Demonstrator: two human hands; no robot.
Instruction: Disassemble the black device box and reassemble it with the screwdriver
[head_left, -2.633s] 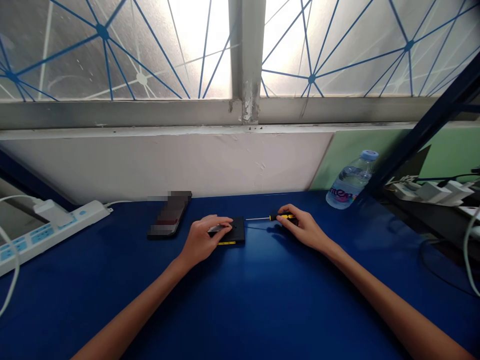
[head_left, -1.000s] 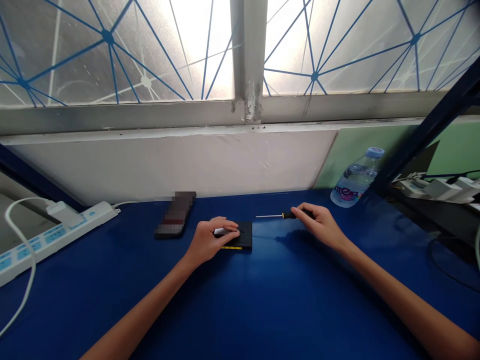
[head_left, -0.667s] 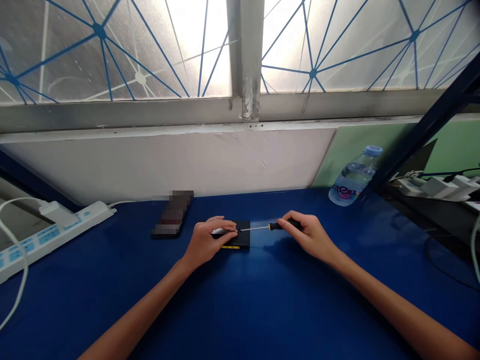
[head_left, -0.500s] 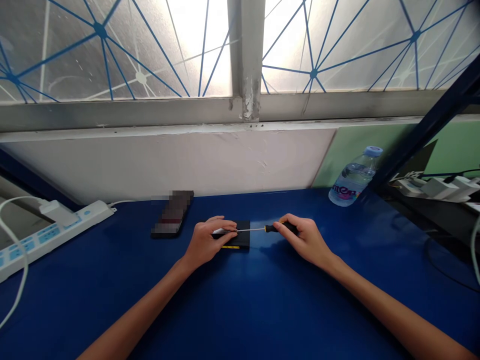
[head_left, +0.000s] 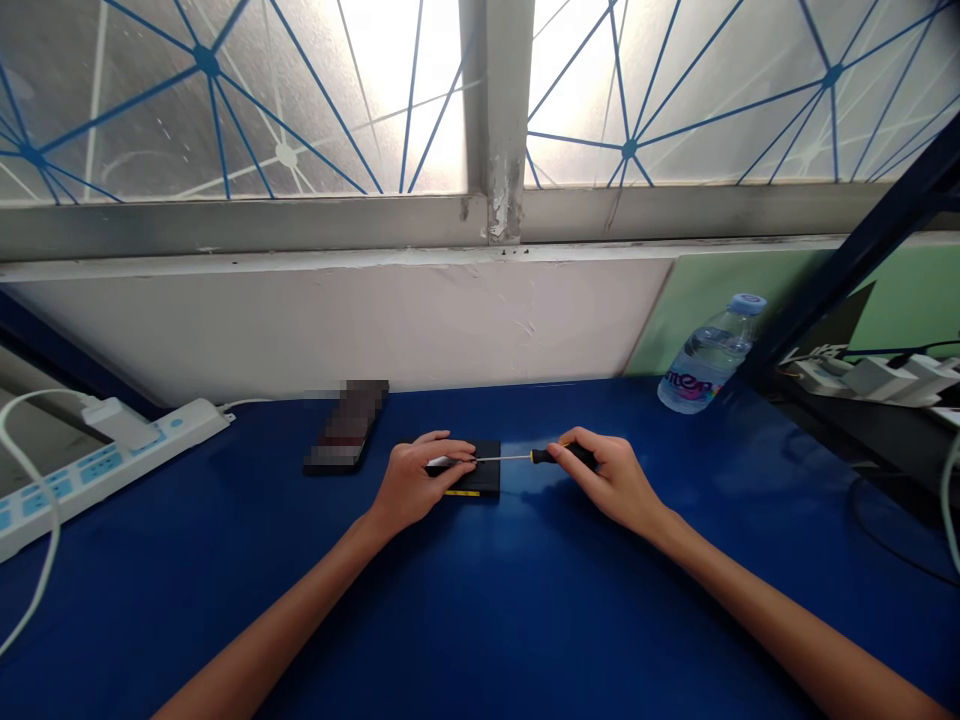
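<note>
In my right hand is a screwdriver with a black and yellow handle, its thin metal shaft pointing left, roughly level. The shaft reaches the fingertips of my left hand, whose thumb and fingers close around its tip. Whatever small piece they pinch there is hidden. Beneath that hand lies a flat black box with a yellow strip along its near side. Something pale shows between the left thumb and fingers, too small to name.
A dark phone-like slab, partly pixelated, lies left of the box. Further left is a white power strip with a cable. A water bottle stands at the back right of the blue table, near a dark blue post.
</note>
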